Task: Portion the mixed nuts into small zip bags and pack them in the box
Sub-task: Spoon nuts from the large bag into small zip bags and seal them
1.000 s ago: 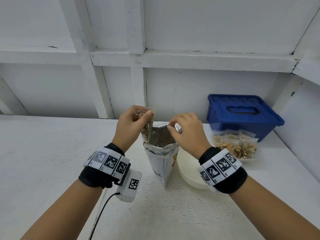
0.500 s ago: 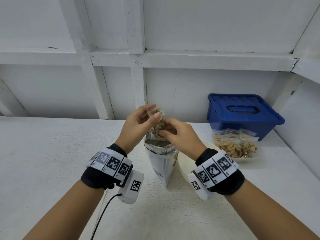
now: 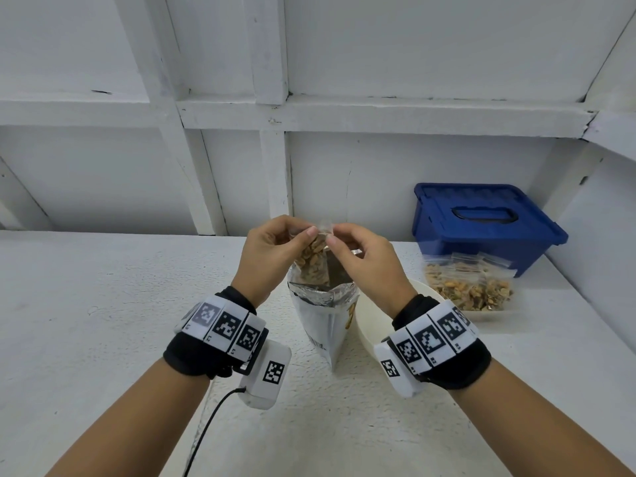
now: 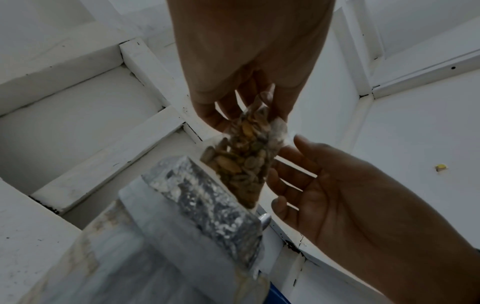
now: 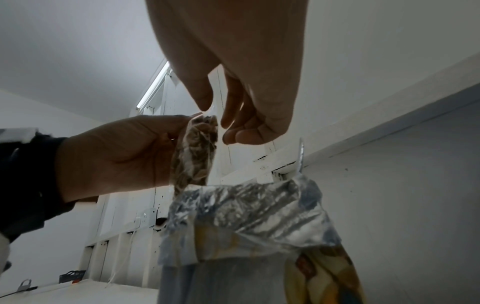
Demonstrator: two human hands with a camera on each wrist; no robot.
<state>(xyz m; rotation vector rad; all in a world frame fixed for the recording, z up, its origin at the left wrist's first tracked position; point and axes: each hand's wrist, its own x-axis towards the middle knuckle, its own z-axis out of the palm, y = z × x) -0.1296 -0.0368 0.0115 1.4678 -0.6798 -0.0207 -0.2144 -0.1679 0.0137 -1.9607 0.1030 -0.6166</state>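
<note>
A small clear zip bag [image 3: 315, 251] filled with mixed nuts hangs just above the open foil-lined nut pouch [image 3: 325, 309], which stands upright on the white table. My left hand [image 3: 275, 249] pinches the bag's top left corner and my right hand [image 3: 358, 253] pinches its top right edge. The left wrist view shows the small bag [image 4: 244, 158] hanging between the fingers over the pouch's foil rim [image 4: 207, 193]. The same bag [image 5: 197, 152] appears in the right wrist view above the pouch [image 5: 246, 216]. The blue box [image 3: 481, 222] sits shut at the back right.
Several filled zip bags [image 3: 468, 287] lie in a pile in front of the blue box. A white bowl [image 3: 368, 325] sits right of the pouch, partly behind my right wrist. A white panelled wall closes the back and right side. A cable runs from my left wrist unit.
My right hand left the pouch's rim and came up to the small bag's top. Both hands lifted the bag higher above the pouch.
</note>
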